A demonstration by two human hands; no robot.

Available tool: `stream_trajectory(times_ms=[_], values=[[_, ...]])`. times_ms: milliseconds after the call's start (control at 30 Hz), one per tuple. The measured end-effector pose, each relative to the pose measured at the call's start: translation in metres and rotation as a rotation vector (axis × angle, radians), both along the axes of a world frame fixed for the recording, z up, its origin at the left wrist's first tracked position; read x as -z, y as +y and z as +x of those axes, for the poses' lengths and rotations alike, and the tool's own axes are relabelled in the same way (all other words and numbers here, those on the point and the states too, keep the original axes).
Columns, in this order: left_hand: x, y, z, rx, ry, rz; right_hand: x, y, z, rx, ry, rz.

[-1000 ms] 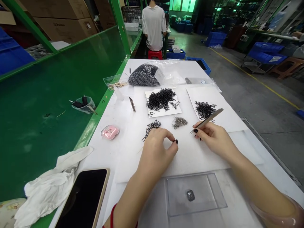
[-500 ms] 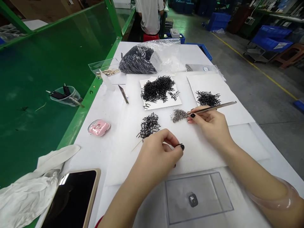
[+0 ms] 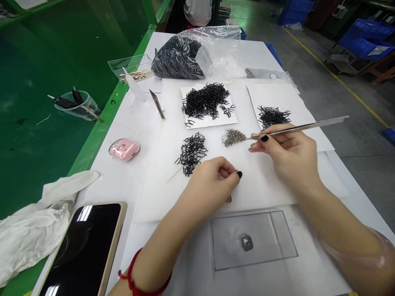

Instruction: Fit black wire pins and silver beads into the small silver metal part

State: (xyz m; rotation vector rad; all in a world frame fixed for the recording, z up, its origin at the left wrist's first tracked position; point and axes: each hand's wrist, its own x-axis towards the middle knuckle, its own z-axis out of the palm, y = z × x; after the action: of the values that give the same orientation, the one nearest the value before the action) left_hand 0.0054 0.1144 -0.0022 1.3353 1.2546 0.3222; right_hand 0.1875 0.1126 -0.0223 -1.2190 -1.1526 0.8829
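Note:
My left hand point(image 3: 212, 183) rests on the white sheet point(image 3: 265, 193) with thumb and forefinger pinched on a tiny dark part I can barely see, just right of a loose heap of black wire clips point(image 3: 191, 152). My right hand point(image 3: 290, 154) grips long metal tweezers point(image 3: 304, 126); their tip touches a small pile of tiny grey metal bits point(image 3: 232, 137). Two more heaps of black clips lie on paper squares behind, one in the middle point(image 3: 206, 101) and one at the right point(image 3: 273, 116).
A clear plastic lid point(image 3: 253, 238) with a small metal piece lies near me. A phone point(image 3: 83, 246), white gloves point(image 3: 33, 230), a pink earbud case point(image 3: 124, 149), a bagged mass of clips point(image 3: 182, 57) and a plastic cup point(image 3: 75, 106) sit around. A seated person point(image 3: 197, 10) is behind.
My right hand swung the tweezers from above the sheet to the grey bits pile. My left hand stayed pinched and drew slightly back. The view tilted down toward the table.

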Motion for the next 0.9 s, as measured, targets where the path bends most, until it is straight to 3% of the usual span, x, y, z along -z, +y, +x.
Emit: stream_trajectory(times_ms=[100,200,300,400,633,800,900], values=[[0.000,0.002,-0.001,0.017,-0.014,-0.007,-0.010,-0.032,0.003,-0.299,0.097,-0.015],[0.001,0.003,0.000,0.013,-0.026,0.013,-0.017,-0.059,0.004,-0.643,0.199,-0.130],[0.002,0.004,0.000,0.007,-0.035,0.028,-0.019,-0.071,0.006,-0.813,0.254,-0.259],[0.003,0.004,0.000,0.029,-0.047,0.044,-0.018,-0.074,0.009,-0.857,0.286,-0.347],[0.003,0.002,-0.001,0.080,-0.050,0.149,-0.017,-0.075,0.011,-0.911,0.205,-0.364],[0.005,-0.004,0.006,0.048,0.008,0.326,-0.016,-0.076,0.011,-0.898,0.222,-0.392],[0.008,-0.009,0.010,0.024,0.032,0.440,-0.016,-0.076,0.012,-0.913,0.142,-0.326]])
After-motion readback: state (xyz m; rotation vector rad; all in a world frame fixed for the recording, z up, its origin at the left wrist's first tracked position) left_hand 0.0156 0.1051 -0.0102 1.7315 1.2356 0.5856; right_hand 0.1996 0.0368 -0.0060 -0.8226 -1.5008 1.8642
